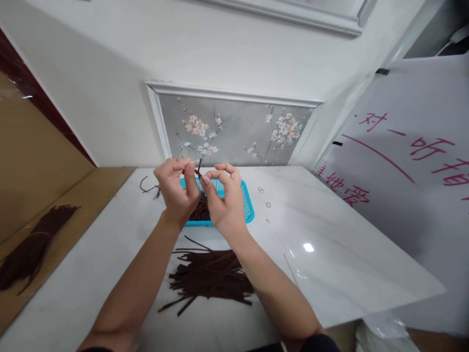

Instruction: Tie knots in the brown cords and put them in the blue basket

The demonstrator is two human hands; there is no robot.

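Note:
A short dark-brown strip, bent or knotted, is pinched between my two hands above a blue plastic basket. My left hand grips it with thumb and forefinger from the left. From the right, my right hand closes thumb and forefinger on its lower end, other fingers loosely curled. Small dark-brown pieces lie in the basket, partly hidden behind my hands. Nearer me, a loose pile of long dark-brown strips lies on the white table between my forearms.
On a brown board at the left lies a banded bundle of dark strips. Thin dark strands sit left of the basket. Several small rubber bands lie to its right on the white table. A wall with a floral panel stands behind.

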